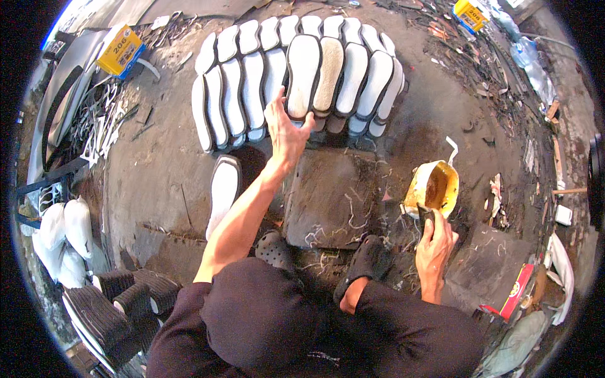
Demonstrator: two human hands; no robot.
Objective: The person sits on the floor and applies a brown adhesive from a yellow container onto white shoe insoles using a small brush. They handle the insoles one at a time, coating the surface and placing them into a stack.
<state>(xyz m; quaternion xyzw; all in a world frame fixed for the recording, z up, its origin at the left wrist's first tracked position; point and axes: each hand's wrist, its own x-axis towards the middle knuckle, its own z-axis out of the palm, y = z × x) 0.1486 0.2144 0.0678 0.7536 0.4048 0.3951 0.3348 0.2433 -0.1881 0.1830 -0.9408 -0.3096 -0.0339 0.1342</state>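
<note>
My left hand (288, 133) reaches to the near row of soles, its fingers on either side of the heel of a white-topped shoe sole (303, 72) with a dark rim. That sole overlaps the others, and beside it lies a beige-topped sole (329, 69). My right hand (435, 247) is closed around a small dark applicator (426, 214), whose tip is at the near rim of a yellowish pot (416, 192). Brown, glue-like stuff coats the pot's inside. One single white sole (224, 189) lies apart, partly behind my left forearm.
White-topped soles (252, 82) lie in two curved rows. A dark flat board (331, 198) is before my feet. Stacked dark soles (120, 315) and white bundles (66, 233) stand at the left. Yellow-and-blue boxes (120, 51) and scrap strips (107, 129) lie around the sides.
</note>
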